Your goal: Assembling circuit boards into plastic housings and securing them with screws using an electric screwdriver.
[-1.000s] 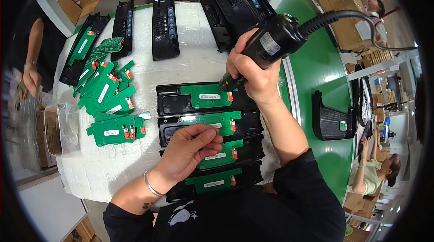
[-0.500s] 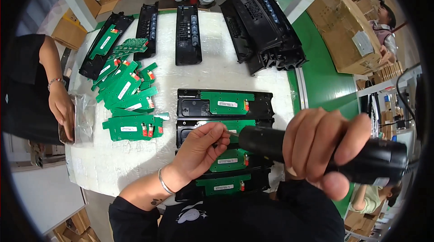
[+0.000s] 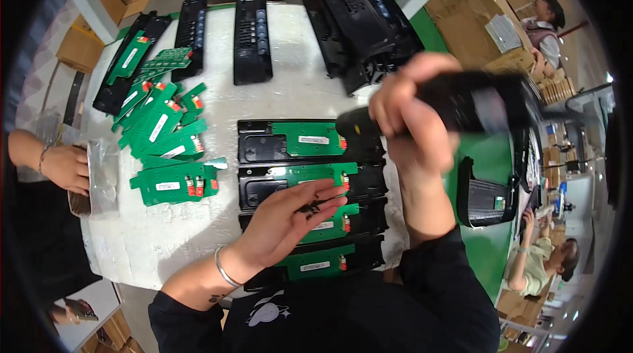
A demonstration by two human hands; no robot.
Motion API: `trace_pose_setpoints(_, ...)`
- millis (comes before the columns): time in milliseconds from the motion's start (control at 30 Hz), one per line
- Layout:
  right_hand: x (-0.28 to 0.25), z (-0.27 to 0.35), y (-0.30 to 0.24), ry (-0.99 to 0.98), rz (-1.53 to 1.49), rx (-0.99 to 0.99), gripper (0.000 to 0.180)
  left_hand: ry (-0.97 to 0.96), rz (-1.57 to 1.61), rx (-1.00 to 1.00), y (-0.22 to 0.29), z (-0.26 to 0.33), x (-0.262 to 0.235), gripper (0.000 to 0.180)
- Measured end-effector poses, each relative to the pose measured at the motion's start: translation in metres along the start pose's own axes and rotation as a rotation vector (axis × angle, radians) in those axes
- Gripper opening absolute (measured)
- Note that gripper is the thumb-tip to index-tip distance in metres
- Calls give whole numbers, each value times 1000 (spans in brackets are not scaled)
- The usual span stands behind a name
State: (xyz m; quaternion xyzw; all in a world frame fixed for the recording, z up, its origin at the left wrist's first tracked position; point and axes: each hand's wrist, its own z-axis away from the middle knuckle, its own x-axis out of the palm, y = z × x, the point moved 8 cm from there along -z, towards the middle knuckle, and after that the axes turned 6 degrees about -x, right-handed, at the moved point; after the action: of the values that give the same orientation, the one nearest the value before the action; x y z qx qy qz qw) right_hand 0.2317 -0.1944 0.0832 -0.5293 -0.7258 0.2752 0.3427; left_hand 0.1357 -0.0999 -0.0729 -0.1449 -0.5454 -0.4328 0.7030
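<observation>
My left hand [image 3: 283, 228] lies palm up over a row of black housings, fingers apart, with a few small dark screws [image 3: 308, 206] cupped in the palm. Each housing carries a green circuit board; the top one [image 3: 297, 139] and the second [image 3: 277, 178] are in plain sight, while the bottom one [image 3: 316, 264] shows below my wrist. My right hand [image 3: 412, 122] is raised close to the camera, gripping a black electric screwdriver [image 3: 475, 102] that lies roughly level above the right ends of the housings. The screwdriver's tip end points left, near the top board.
A heap of loose green boards [image 3: 165, 135] lies at the left on the white table [image 3: 198, 241]. Black panels [image 3: 252, 36] and a taller black stack [image 3: 362, 17] sit at the far edge. Another person's hand [image 3: 62, 165] holds a clear bag [image 3: 102, 175]. A black housing [image 3: 481, 198] rests on the green surface.
My right hand lifted the screwdriver off the top board and swung it up toward the camera. My left hand came off the boards and turned palm up with the screws.
</observation>
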Motion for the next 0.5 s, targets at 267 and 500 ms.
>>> trace_pose_setpoints(267,-37,-12,42,133,87,104,22,-44,-173,12,3,0,3,27)
trace_pose_setpoints(500,-34,-15,52,80,115,132,20,-51,-180,48,10,3,1,16)
